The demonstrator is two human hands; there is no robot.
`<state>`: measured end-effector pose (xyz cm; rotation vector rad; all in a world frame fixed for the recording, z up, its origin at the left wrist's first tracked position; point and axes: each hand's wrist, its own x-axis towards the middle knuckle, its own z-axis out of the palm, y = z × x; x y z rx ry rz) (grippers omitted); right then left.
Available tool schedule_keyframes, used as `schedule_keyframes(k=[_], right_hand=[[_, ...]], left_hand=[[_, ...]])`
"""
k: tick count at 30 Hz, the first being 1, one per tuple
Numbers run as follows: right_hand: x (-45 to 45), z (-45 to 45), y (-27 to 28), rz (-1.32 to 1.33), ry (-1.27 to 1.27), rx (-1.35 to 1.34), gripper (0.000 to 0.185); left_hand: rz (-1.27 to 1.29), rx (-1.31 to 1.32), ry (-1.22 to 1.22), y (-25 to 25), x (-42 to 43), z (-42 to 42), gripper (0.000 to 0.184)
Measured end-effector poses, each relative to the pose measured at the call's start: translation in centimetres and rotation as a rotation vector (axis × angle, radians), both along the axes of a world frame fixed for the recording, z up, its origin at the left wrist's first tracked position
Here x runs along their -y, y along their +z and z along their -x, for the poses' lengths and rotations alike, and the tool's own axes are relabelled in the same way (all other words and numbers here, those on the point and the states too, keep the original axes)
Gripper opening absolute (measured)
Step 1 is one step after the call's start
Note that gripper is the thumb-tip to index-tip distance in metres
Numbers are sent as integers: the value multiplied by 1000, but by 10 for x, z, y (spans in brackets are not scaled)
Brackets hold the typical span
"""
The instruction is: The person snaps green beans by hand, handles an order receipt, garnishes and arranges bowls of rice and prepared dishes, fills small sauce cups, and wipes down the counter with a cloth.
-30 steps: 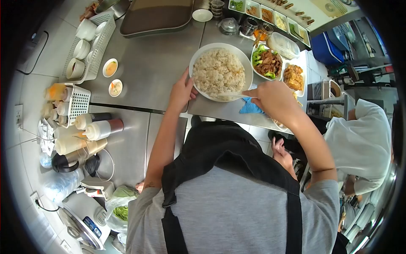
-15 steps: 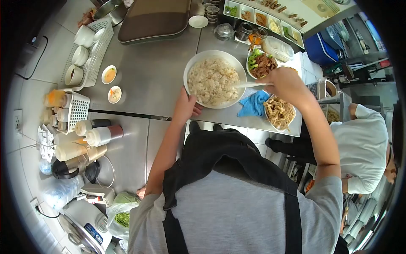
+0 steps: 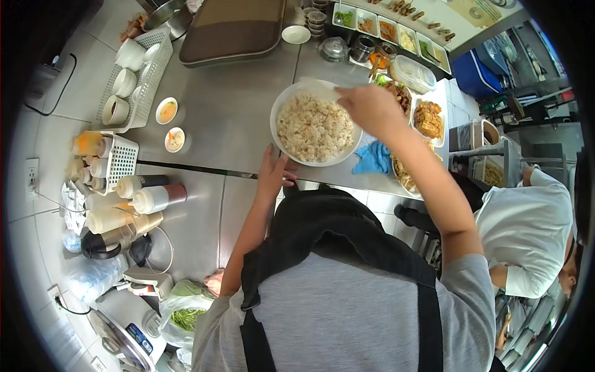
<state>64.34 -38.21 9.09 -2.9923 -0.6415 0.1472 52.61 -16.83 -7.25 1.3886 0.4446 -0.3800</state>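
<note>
A large white bowl of rice stands on the steel counter in front of me. At its near left edge is my left hand, fingers spread, close against the rim; whether it touches cannot be told. My right hand is closed over the bowl's far right rim. It grips a white rice paddle, whose blade shows only as a pale blur by the far rim. Under my right forearm lies a blue cloth, and a bowl of shredded meat is partly hidden there.
Behind my right arm are a dish of browned meat and a dish of golden fried pieces. A brown tray lies at the back. Squeeze bottles and a white basket stand left. A person in white is at right.
My right hand has swung left with the rice paddle, from the meat dishes to over the rice bowl. My left hand has drawn slightly back towards me along the rim, its fingers spreading.
</note>
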Motion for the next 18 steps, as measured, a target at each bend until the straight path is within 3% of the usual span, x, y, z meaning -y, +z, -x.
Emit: schedule_keyframes(k=[2, 4, 10, 18], right_hand=[[-6, 3, -33, 62, 23, -2, 24], [2, 16, -29, 80, -29, -88, 26], [16, 4, 9, 92, 34, -34, 24], [32, -15, -22, 234, 124, -53, 30]], left_hand=[[4, 8, 37, -1, -3, 1, 69], [3, 23, 68, 4, -4, -4, 73], [-189, 90, 111, 4, -17, -19, 63], [-347, 210, 119, 27, -46, -52, 51]])
